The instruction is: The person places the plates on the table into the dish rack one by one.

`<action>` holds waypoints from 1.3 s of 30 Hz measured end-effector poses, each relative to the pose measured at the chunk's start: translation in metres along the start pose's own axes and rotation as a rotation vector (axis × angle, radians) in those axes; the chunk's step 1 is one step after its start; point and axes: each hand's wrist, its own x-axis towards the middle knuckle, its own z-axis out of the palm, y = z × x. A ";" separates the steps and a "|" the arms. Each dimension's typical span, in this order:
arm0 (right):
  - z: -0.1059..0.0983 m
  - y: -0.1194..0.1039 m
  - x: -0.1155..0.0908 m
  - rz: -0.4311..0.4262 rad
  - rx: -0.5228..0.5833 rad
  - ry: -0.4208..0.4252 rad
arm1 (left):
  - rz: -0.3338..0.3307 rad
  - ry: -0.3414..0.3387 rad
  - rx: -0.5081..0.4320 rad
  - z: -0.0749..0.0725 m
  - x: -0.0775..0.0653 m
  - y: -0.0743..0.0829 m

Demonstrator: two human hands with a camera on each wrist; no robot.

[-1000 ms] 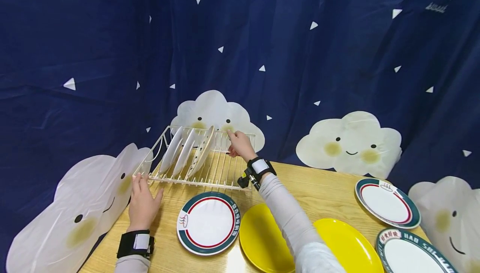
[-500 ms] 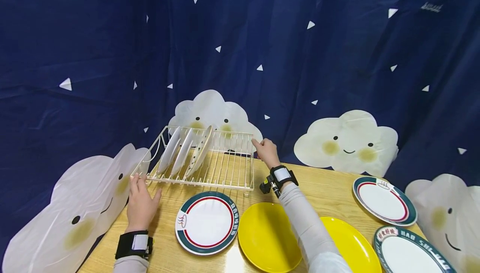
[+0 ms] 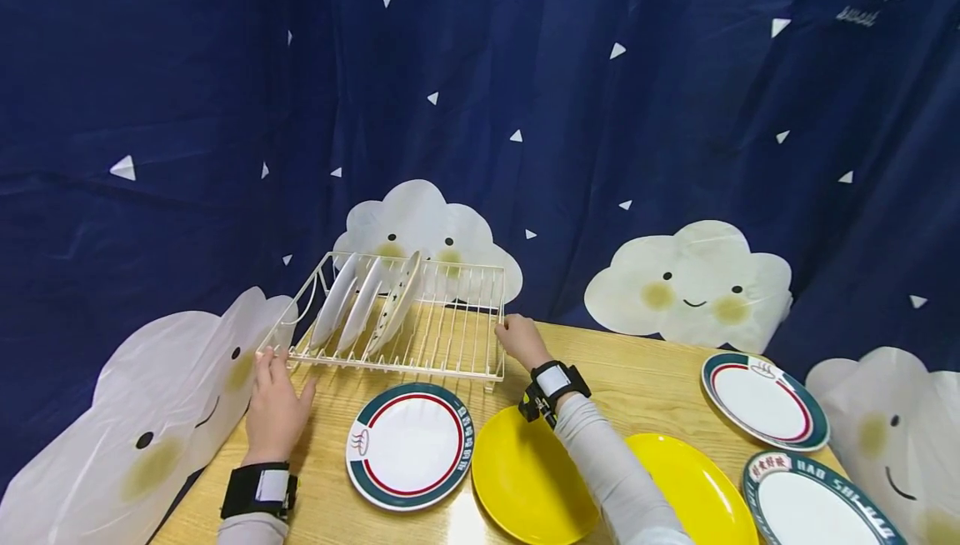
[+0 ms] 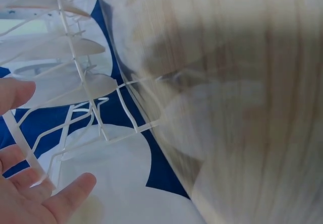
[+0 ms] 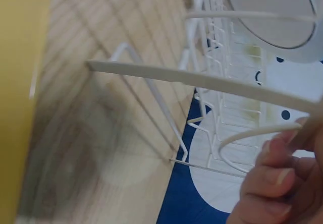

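A white wire dish rack (image 3: pixel 457 337) stands on the wooden table, with several plates upright in its left part. Two are plain white plates (image 3: pixel 334 302); the rightmost plate (image 3: pixel 395 305) has small dark marks. My left hand (image 3: pixel 274 412) rests its fingers on the rack's front left corner, thumb spread away; the left wrist view shows fingers (image 4: pixel 75 193) beyond the rack's bar. At the rack's right side my right hand (image 3: pixel 521 342) holds the end frame. In the right wrist view, its curled fingers (image 5: pixel 267 183) meet the white bar.
In front of the rack lie a green-rimmed plate (image 3: pixel 409 447) and a yellow plate (image 3: pixel 532 478). Farther right are another yellow plate (image 3: pixel 690 487) and two green-rimmed plates, one behind (image 3: pixel 765 402), one in front (image 3: pixel 825 503). A dark blue curtain (image 3: pixel 570 112) hangs behind.
My right hand has moved from behind the upright plates to the rack's right end, then down and nearer, and now grips it. My left hand stays at the front left corner.
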 end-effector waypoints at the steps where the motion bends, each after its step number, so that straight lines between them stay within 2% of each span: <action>1: 0.002 0.001 0.000 -0.002 0.002 0.016 | 0.010 0.004 -0.002 -0.001 0.000 0.000; 7: 0.005 0.003 -0.001 0.004 0.038 0.057 | 0.075 0.050 -0.014 -0.007 0.002 0.000; 12: 0.005 0.005 -0.002 0.028 0.067 0.056 | 0.117 0.172 -0.041 -0.007 0.005 0.001; 15: 0.004 0.005 -0.002 0.025 0.068 0.070 | 0.114 0.228 -0.085 -0.007 0.009 0.003; 17: 0.004 0.006 -0.003 0.019 0.071 0.079 | 0.089 0.239 -0.117 -0.006 0.011 0.005; 22: 0.003 0.009 -0.009 0.006 0.095 0.094 | -0.018 0.190 -0.154 -0.005 0.016 0.008; 25: 0.002 0.012 -0.012 0.001 0.111 0.101 | -0.053 0.147 -0.157 -0.004 0.017 0.008; 32: -0.004 0.020 -0.020 0.022 0.152 0.099 | -0.083 0.051 -0.138 -0.004 0.020 0.010; 39: -0.013 0.030 -0.026 0.031 0.150 0.123 | -0.087 -0.012 -0.077 -0.005 0.017 0.023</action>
